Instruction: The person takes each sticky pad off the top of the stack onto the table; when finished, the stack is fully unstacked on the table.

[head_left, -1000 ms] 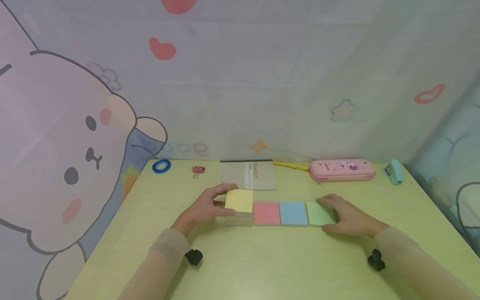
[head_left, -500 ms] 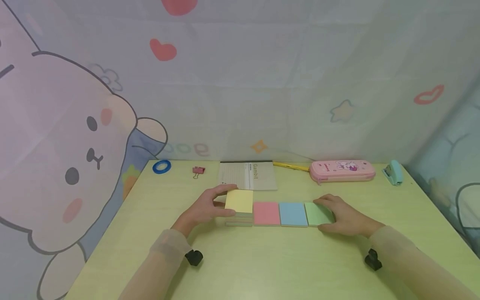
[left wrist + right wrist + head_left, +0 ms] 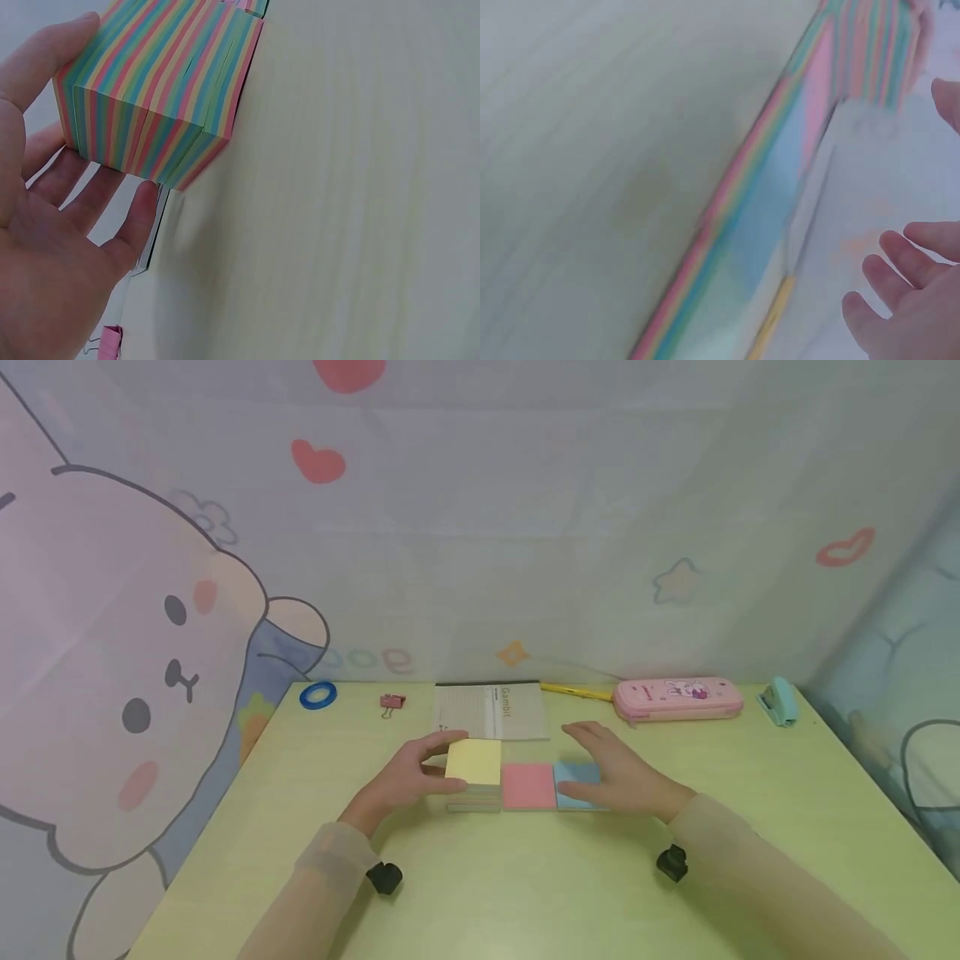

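Observation:
My left hand [image 3: 401, 779] grips a tall stack of sticky notes [image 3: 474, 763] between thumb and fingers. Its top is yellow, and its sides show coloured stripes in the left wrist view, where my left hand [image 3: 64, 217] is at its edge. Right beside the stack lies a thin pink sticky note pad [image 3: 528, 787], then a blue pad [image 3: 573, 774]. Over the blue pad hovers my right hand [image 3: 626, 777], fingers spread and holding nothing. It hides the green pad in the head view; the right wrist view shows that pad's pale surface [image 3: 709, 319] in blurred form.
Behind the pads lie a notebook [image 3: 491, 710], a yellow pencil [image 3: 576, 692] and a pink pencil case [image 3: 678, 699]. A mint stapler [image 3: 780, 702] sits at the back right. Blue tape [image 3: 318, 695] and a pink binder clip [image 3: 392, 703] are at the back left.
My right hand first slid the green pad slightly left against the blue one. Since then it has let go and moved left, above the blue pad. The left hand has kept its grip.

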The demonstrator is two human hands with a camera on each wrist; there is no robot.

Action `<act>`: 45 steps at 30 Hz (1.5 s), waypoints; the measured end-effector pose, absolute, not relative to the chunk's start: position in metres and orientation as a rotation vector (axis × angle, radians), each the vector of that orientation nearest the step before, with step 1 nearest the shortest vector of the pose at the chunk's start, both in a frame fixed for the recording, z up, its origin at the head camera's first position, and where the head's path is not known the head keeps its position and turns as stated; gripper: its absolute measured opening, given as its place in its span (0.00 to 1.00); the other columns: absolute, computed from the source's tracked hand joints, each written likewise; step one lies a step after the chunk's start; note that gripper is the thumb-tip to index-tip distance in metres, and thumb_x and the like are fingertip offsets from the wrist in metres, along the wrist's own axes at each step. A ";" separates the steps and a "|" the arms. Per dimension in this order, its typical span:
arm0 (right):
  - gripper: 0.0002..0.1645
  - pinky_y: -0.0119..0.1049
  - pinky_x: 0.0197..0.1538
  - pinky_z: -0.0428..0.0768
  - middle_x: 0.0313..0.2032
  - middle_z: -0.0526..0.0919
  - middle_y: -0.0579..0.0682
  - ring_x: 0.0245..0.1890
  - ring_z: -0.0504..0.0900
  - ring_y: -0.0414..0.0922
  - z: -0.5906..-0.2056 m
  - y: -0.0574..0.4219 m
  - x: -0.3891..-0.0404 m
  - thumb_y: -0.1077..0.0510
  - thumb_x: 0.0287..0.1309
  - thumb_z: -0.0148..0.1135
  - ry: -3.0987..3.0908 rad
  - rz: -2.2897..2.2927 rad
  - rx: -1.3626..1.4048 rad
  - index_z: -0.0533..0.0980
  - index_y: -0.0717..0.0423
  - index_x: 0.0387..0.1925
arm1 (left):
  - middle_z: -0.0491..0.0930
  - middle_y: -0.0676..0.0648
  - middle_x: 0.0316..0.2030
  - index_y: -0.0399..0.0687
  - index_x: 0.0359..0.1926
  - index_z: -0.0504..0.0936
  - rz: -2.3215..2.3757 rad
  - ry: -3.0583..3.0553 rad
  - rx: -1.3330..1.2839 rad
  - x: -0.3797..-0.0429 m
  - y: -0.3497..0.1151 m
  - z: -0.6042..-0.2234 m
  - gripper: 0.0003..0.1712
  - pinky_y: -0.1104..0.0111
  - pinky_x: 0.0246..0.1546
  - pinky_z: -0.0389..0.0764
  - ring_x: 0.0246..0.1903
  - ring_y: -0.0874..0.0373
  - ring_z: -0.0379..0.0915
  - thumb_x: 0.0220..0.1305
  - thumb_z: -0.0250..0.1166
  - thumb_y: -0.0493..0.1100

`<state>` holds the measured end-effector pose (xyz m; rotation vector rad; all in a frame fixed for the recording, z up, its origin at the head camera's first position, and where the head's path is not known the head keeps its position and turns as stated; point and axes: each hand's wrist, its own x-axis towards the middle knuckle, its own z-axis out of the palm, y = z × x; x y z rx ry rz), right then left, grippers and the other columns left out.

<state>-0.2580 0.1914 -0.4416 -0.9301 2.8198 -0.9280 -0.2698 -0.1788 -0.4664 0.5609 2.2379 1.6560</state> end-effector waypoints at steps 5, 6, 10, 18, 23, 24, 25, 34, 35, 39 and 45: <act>0.53 0.58 0.76 0.65 0.77 0.63 0.56 0.77 0.63 0.55 -0.435 0.145 -0.260 0.39 0.66 0.70 2.744 -0.999 -1.026 0.60 0.60 0.80 | 0.71 0.40 0.72 0.47 0.78 0.68 1.679 2.224 0.562 -0.272 -0.178 -0.468 0.46 0.55 0.55 0.85 0.53 0.40 0.85 0.61 0.78 0.39; 0.53 0.58 0.76 0.65 0.77 0.63 0.56 0.77 0.63 0.55 -0.434 0.137 -0.259 0.40 0.66 0.70 2.731 -1.005 -1.047 0.60 0.61 0.80 | 0.71 0.39 0.72 0.45 0.78 0.68 1.683 2.221 0.566 -0.272 -0.178 -0.468 0.46 0.56 0.54 0.86 0.53 0.40 0.85 0.62 0.78 0.39; 0.51 0.57 0.76 0.67 0.77 0.63 0.57 0.77 0.64 0.55 -0.433 0.109 -0.260 0.43 0.66 0.71 2.689 -1.022 -1.142 0.60 0.63 0.79 | 0.70 0.37 0.73 0.41 0.77 0.67 1.679 2.229 0.607 -0.272 -0.179 -0.470 0.45 0.56 0.55 0.86 0.54 0.39 0.84 0.63 0.78 0.39; 0.38 0.38 0.50 0.80 0.59 0.78 0.48 0.53 0.75 0.43 -0.432 0.073 -0.271 0.45 0.66 0.72 2.711 -0.925 -1.273 0.71 0.57 0.70 | 0.70 0.41 0.74 0.50 0.77 0.70 1.679 2.234 0.629 -0.274 -0.179 -0.470 0.44 0.55 0.57 0.85 0.55 0.40 0.84 0.63 0.78 0.40; 0.38 0.35 0.49 0.78 0.57 0.78 0.46 0.50 0.74 0.41 -0.430 0.066 -0.273 0.44 0.65 0.72 2.739 -0.857 -1.251 0.72 0.55 0.70 | 0.70 0.44 0.74 0.55 0.77 0.71 1.681 2.237 0.692 -0.276 -0.178 -0.470 0.43 0.55 0.59 0.84 0.58 0.41 0.82 0.63 0.77 0.39; 0.38 0.36 0.50 0.78 0.57 0.79 0.46 0.50 0.75 0.42 -0.430 0.066 -0.273 0.43 0.65 0.72 2.740 -0.850 -1.248 0.72 0.55 0.70 | 0.70 0.44 0.74 0.55 0.77 0.70 1.684 2.230 0.691 -0.275 -0.179 -0.469 0.44 0.55 0.58 0.84 0.57 0.41 0.83 0.63 0.77 0.38; 0.39 0.36 0.50 0.78 0.57 0.79 0.46 0.50 0.75 0.42 -0.429 0.065 -0.273 0.43 0.65 0.72 2.739 -0.846 -1.247 0.72 0.56 0.70 | 0.70 0.43 0.74 0.54 0.77 0.69 1.687 2.222 0.691 -0.275 -0.179 -0.469 0.44 0.55 0.57 0.85 0.57 0.40 0.83 0.63 0.77 0.38; 0.40 0.36 0.53 0.79 0.62 0.76 0.46 0.54 0.74 0.40 -0.435 0.078 -0.276 0.44 0.62 0.74 2.788 -0.832 -1.212 0.72 0.53 0.70 | 0.69 0.45 0.74 0.49 0.79 0.66 1.663 2.252 0.690 -0.274 -0.183 -0.470 0.48 0.54 0.61 0.82 0.67 0.41 0.72 0.61 0.79 0.37; 0.40 0.36 0.53 0.79 0.62 0.75 0.46 0.55 0.74 0.40 -0.435 0.083 -0.277 0.45 0.60 0.74 2.793 -0.836 -1.211 0.72 0.53 0.70 | 0.70 0.45 0.74 0.49 0.78 0.67 1.659 2.258 0.694 -0.274 -0.183 -0.470 0.47 0.53 0.62 0.81 0.68 0.41 0.71 0.61 0.78 0.37; 0.44 0.40 0.58 0.79 0.63 0.76 0.45 0.58 0.74 0.40 -0.436 0.110 -0.276 0.43 0.54 0.78 2.808 -0.845 -1.200 0.74 0.50 0.70 | 0.71 0.43 0.72 0.45 0.76 0.70 1.625 2.280 0.698 -0.274 -0.183 -0.470 0.43 0.50 0.64 0.79 0.70 0.41 0.68 0.62 0.78 0.37; 0.48 0.48 0.68 0.76 0.65 0.77 0.48 0.64 0.75 0.45 -0.438 0.170 -0.272 0.43 0.53 0.80 2.847 -0.856 -1.074 0.73 0.57 0.71 | 0.70 0.45 0.74 0.46 0.76 0.71 1.587 2.312 0.643 -0.272 -0.184 -0.472 0.43 0.47 0.67 0.76 0.73 0.42 0.65 0.63 0.78 0.40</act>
